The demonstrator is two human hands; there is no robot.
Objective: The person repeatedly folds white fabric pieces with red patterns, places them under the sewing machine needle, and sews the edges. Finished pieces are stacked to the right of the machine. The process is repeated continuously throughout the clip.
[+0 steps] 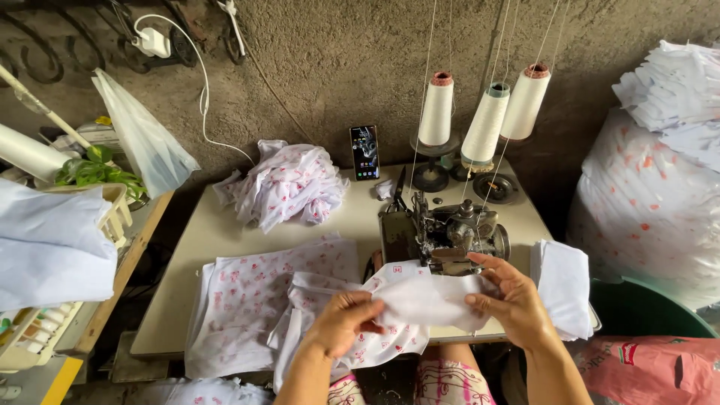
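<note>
The white cloth piece (427, 296) is held between both hands just in front of the sewing machine (442, 236), above the near edge of the table (225, 225). The left hand (341, 322) pinches its left end, fingers curled over the fabric. The right hand (510, 296) grips its right end, thumb pressed underneath and fingers partly spread on top. Beneath it a printed garment (330, 319) hangs over the table edge.

The table is pale and flat, set against a rough grey wall (337, 60). On it lie a flat stack of white fabric with pink print (255, 300), a crumpled heap of the same print (289, 184), a folded white stack (562, 285) just right of the machine, and a phone (365, 152) propped upright against the wall. Three thread cones (484, 124) stand behind the machine.

To the right a large clear sack (645, 210) holds printed cloth, with white pieces (675, 90) piled on top. A green tub (645, 311) sits below; its contents cannot be seen. To the left, a white basket (112, 214) carries folded white cloth (49, 244).
</note>
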